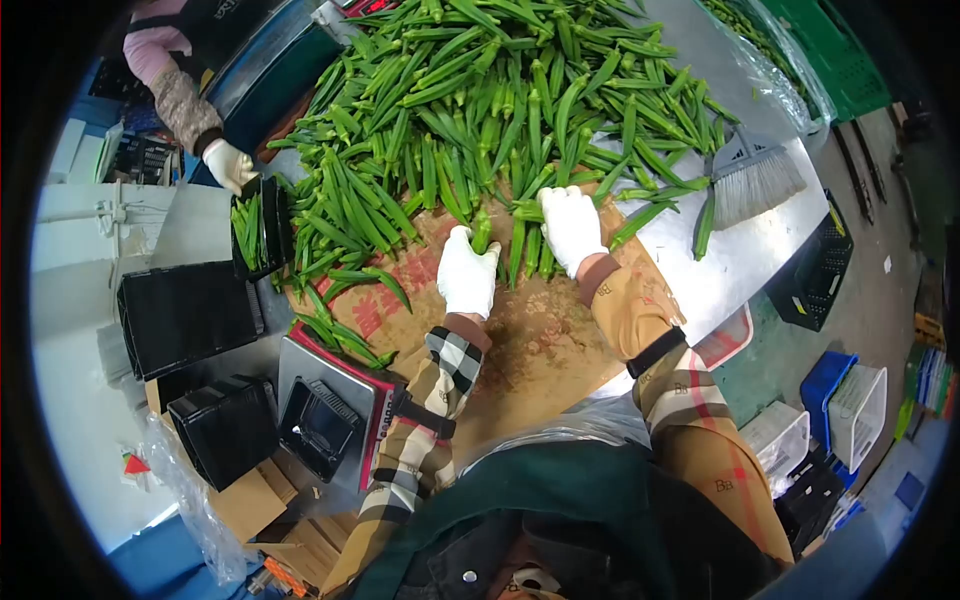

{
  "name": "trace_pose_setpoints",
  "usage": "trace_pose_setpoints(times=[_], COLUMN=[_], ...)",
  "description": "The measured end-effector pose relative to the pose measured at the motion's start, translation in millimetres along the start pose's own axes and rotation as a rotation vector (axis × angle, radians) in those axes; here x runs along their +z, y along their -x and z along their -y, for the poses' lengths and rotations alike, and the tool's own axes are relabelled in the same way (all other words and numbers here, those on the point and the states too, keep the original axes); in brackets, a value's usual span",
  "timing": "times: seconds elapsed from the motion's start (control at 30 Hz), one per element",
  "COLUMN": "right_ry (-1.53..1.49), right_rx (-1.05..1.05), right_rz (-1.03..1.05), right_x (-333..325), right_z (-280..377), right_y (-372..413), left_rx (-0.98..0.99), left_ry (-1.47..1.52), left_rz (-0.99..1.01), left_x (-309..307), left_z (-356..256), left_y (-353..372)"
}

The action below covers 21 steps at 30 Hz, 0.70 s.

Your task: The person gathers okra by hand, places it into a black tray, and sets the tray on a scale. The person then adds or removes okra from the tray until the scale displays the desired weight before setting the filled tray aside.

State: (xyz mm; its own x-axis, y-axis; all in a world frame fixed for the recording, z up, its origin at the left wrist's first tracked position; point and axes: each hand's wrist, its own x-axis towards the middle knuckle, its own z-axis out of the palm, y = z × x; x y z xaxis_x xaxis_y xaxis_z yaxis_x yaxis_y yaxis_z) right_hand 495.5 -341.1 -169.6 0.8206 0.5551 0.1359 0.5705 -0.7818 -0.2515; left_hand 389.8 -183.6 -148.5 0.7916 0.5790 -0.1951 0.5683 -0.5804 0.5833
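A large pile of green okra (470,95) spreads over a stained cardboard sheet (540,350) on a metal table. My left hand (468,275), in a white glove, is closed around an okra pod (482,230) at the near edge of the pile. Just to its right, my right hand (572,228), also white-gloved, has its fingers curled on an okra pod (527,210); its fingertips are partly hidden. Several pods hang side by side between the two hands. Left of the cardboard, an unfilled black tray (318,428) rests on a scale (370,450).
A co-worker's gloved hand (230,165) touches a black tray of okra (262,228) at the left. Stacked black trays (190,315) stand below it. A broom head (755,182) lies on the table's right side. Crates (855,415) sit on the floor at the right.
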Motion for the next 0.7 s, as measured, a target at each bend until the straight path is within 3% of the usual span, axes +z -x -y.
trace_pose_setpoints(times=[0.07,0.13,0.17,0.2,0.3,0.37,0.47,0.57,0.7], right_ry=[-0.034,-0.150,-0.228,-0.096,0.086,0.200,0.198,0.333,-0.151], right_rx=[0.026,0.055,0.072,0.075,0.067,-0.072,0.026,0.183,0.507], right_rz=[0.008,-0.069,-0.130,-0.212,0.019,0.007,0.117,0.352,-0.097], right_x=[-21,-60,-49,-71,-72,-38,-36,-69,-79], right_z=[2,2,-21,-27,-84,-125,-133,-109,-146], right_y=[2,12,16,27,51,74,90,91,101], left_rx=[0.059,-0.005,-0.038,-0.019,-0.003,0.094,0.073,0.089,0.119], left_ry=[-0.049,0.044,0.089,0.107,0.043,0.084,-0.158,-0.276,-0.363], left_rz=[0.054,0.094,0.113,0.103,0.037,0.059,0.084,0.094,0.069], left_x=[-10,-12,-12,-17,-11,5,6,23,32], left_z=[-12,5,12,9,-12,-19,-73,-90,-89], left_y=[0,-8,-11,-9,-1,-1,19,28,26])
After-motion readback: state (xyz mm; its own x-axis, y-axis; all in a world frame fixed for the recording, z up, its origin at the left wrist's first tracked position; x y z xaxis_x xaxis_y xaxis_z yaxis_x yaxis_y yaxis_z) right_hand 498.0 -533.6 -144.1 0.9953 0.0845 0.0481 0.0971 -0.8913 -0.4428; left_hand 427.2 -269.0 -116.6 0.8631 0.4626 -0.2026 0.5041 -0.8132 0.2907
